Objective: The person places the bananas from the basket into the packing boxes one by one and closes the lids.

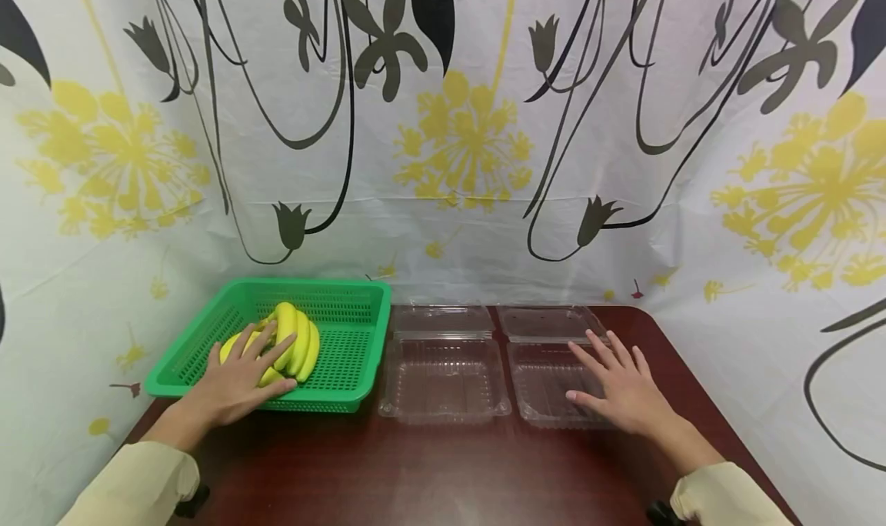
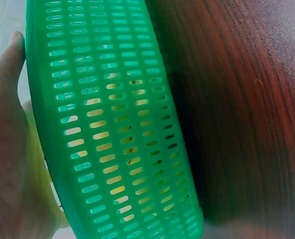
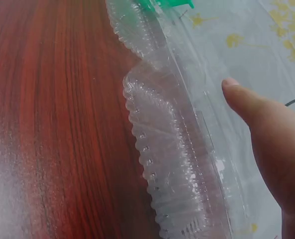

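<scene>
Yellow bananas (image 1: 299,343) lie in the left part of a green perforated basket (image 1: 341,357). My left hand (image 1: 238,380) is over the basket's near left side with fingers spread over the bananas; whether it touches them I cannot tell. In the left wrist view the hand (image 2: 10,144) is beside the basket's wall (image 2: 112,129), and yellow shows through the slots. My right hand (image 1: 623,391), fingers spread, is above the right clear plastic container (image 1: 547,384). Only part of that hand (image 3: 271,134) appears beside the container (image 3: 162,149) in the right wrist view, holding nothing.
Another clear container (image 1: 445,384) with its lid (image 1: 443,321) folded back stands between the basket and the right container, whose lid (image 1: 543,324) is also open. Behind the dark red table (image 1: 429,472) hangs a patterned white curtain (image 1: 484,241), which also runs along both sides.
</scene>
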The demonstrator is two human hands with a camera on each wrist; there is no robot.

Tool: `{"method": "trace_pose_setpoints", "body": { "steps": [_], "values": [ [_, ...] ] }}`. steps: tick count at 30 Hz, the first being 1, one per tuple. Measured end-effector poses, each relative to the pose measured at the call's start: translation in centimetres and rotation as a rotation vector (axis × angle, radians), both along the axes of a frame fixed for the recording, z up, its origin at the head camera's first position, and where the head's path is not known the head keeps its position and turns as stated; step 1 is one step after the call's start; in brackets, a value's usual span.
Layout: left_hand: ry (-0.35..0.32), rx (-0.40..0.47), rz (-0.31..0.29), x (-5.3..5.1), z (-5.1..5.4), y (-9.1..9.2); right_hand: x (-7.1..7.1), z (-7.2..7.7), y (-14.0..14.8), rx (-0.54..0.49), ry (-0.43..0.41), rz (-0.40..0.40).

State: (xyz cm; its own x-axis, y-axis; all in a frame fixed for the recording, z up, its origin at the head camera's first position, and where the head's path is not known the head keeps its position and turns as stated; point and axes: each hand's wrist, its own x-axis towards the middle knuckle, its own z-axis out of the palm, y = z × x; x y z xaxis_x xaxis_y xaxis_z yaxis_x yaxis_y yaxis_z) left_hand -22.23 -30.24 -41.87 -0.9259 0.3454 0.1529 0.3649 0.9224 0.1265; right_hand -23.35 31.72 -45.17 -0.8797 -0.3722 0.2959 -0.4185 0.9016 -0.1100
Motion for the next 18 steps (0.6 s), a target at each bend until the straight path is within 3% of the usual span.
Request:
{"method": "trace_pose_setpoints", "body": {
  "steps": [10,18],
  "values": [
    [0.073,0.029,-0.037,0.0,0.4,0.1,-0.1,0.2,-1.1,-0.043,0.015,0.025],
    [0.122,0.068,-0.038,0.3,1.3,-0.9,0.0,0.4,-2.7,-0.146,-0.074,0.037]
  ]
}}
